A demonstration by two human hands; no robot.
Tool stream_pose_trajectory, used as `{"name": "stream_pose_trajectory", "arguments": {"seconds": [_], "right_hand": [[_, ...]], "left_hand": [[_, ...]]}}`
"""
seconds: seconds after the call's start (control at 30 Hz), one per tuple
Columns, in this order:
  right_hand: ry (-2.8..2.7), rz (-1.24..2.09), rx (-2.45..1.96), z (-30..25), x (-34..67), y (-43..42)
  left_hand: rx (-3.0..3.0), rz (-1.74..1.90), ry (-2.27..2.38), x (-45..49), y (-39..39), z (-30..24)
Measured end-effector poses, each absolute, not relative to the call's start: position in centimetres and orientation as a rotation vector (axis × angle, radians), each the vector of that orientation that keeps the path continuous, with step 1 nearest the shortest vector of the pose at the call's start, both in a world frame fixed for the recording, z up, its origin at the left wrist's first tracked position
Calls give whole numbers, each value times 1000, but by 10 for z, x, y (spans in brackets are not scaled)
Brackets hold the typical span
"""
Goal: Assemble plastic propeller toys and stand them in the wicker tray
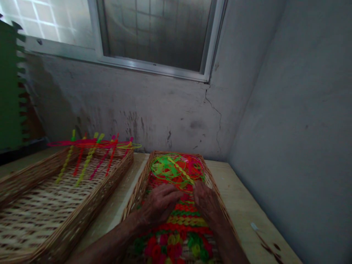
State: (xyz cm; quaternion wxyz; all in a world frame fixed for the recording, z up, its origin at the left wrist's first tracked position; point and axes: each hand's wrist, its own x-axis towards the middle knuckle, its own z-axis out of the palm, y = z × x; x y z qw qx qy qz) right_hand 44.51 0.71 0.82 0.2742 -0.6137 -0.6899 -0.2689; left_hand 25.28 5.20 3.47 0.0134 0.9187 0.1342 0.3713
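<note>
The left hand [161, 203] and right hand [205, 200] lie close together but apart, fingers on a tangle of neon plastic ties [176, 170] in a wicker tray [137, 192], though in this dim view any grip is hard to tell. Beside that tray on the table [242, 205], a second tray [90, 201] holds yellow, red and pink ties [88, 165], below a frosted window [154, 33]

Bare, lean forearms [115, 236] in shadow, with a broad, creased left hand [161, 205] and right hand [206, 201]
</note>
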Motion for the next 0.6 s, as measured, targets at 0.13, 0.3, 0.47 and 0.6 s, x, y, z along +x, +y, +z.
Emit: {"name": "stream_pose_trajectory", "arguments": {"seconds": [0.13, 0.3, 0.47, 0.6], "right_hand": [[-1738, -749, -1675, 16, 448, 12], [-1664, -809, -1657, 19, 447, 12], [-1650, -846, -1627, 22, 444, 10], [-1634, -864, -1618, 21, 444, 11]], "left_hand": [[2993, 655, 254, 258, 42, 37], [3127, 269, 140, 262, 41, 28], [3171, 284, 204, 267, 44, 11], [3197, 263, 372, 270, 53, 6]]}}
